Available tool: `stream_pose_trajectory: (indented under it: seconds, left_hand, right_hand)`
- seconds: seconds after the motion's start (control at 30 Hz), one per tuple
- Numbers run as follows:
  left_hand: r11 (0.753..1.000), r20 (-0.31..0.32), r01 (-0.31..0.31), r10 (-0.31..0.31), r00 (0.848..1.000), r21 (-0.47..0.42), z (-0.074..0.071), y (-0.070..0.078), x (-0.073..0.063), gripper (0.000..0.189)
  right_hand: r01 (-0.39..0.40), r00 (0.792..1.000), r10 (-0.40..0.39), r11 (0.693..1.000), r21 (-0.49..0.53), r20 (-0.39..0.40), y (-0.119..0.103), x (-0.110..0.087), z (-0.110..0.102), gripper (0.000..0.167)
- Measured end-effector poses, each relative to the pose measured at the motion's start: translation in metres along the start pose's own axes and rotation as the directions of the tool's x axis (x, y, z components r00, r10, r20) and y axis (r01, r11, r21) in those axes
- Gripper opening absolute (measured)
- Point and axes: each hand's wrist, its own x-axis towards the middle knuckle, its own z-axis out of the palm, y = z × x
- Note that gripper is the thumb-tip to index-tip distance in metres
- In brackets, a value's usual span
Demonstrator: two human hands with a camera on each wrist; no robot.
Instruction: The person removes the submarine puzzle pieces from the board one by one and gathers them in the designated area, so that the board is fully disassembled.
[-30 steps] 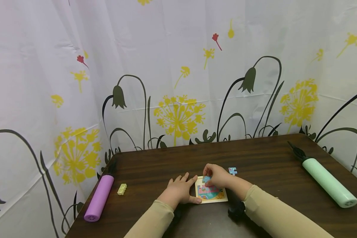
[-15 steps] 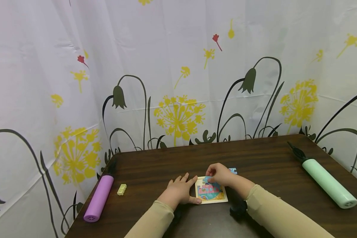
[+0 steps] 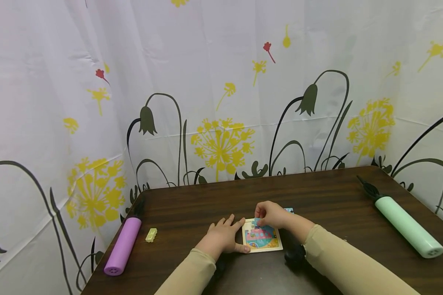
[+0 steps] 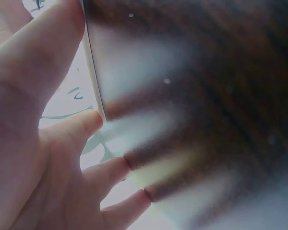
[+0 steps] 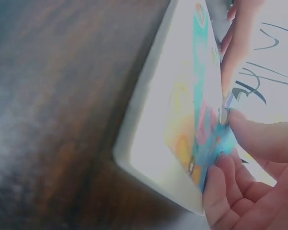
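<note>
A small square jigsaw puzzle [image 3: 263, 249] with a pale wooden frame lies on the table, its picture pink, turquoise and orange. My left hand [image 3: 222, 238] rests beside it with spread fingers, index fingertip and thumb at its left side. Over the upper part of the puzzle, my right hand [image 3: 272, 214] pinches a blue jigsaw piece [image 3: 256, 222] between thumb and fingers. In the right wrist view the thumb meets the piece [image 5: 224, 116] just above the board, and the other fingers rest by the frame's edge. Another blue jigsaw piece [image 3: 289, 209] lies beyond the right hand, partly hidden by it.
A purple hand pump [image 3: 123, 246] lies at the table's left side, with a small yellow block [image 3: 151, 234] near it. On the right lies a mint-green hand pump [image 3: 409, 226] with a black nozzle. A flowered curtain [image 3: 221, 82] hangs behind the dark wooden table [image 3: 206, 200].
My right hand has shifted slightly right and up with the blue jigsaw piece, now overlapping the loose piece behind it. The left hand has stayed put.
</note>
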Motion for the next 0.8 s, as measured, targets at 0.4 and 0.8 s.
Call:
stream_pose_trajectory:
  seconds: [0.4,0.8]
  left_hand:
    - [1.0,-0.003,0.001,-0.001,1.0,-0.003,-0.001,0.001,-0.001,0.097]
    - [1.0,-0.003,-0.002,0.002,1.0,-0.012,-0.001,0.0,-0.001,0.097]
  right_hand:
    - [-0.02,0.998,0.024,0.998,-0.062,0.066,-0.002,0.013,-0.001,0.022]
    - [-0.066,0.99,0.084,0.986,-0.15,0.114,-0.013,0.013,-0.004,0.02]
